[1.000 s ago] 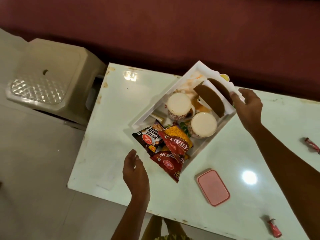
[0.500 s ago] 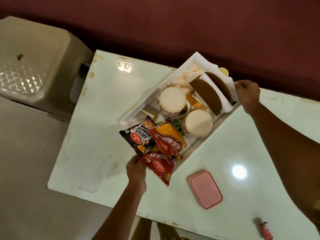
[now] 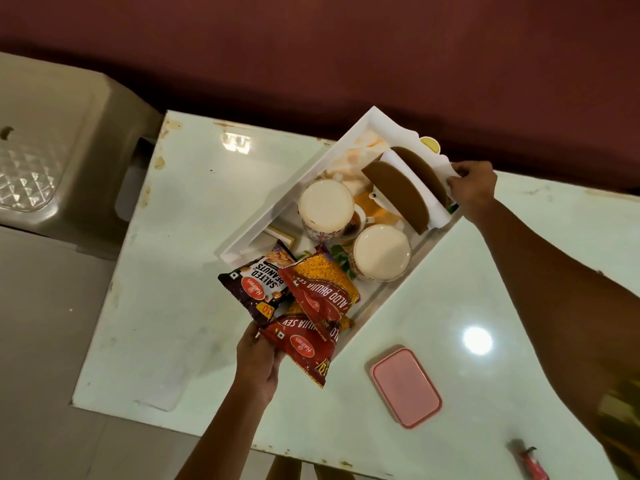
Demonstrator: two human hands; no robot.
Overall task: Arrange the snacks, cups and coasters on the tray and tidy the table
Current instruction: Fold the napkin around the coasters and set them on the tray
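A white tray (image 3: 277, 199) lies at an angle on the pale table (image 3: 194, 216). It holds two lidded cups (image 3: 326, 204) (image 3: 381, 252), brown round coasters (image 3: 398, 194) in a white holder, a dark salted peanuts packet (image 3: 258, 284) and red aloo bhujia packets (image 3: 322, 292) that spill over its near end. My left hand (image 3: 258, 362) grips the tray's near end under the lowest red packet (image 3: 304, 344). My right hand (image 3: 472, 190) grips the tray's far right end beside the coaster holder.
A pink lidded box (image 3: 405, 386) lies on the table near the front. A small red wrapped sweet (image 3: 533, 464) sits at the front right. A beige plastic stool (image 3: 52, 154) stands left of the table. A dark red sofa runs behind.
My left hand moved forward from the table and took hold of the tray's near end. My right hand closed on the far end. The view shifted, and the second red sweet left the frame.
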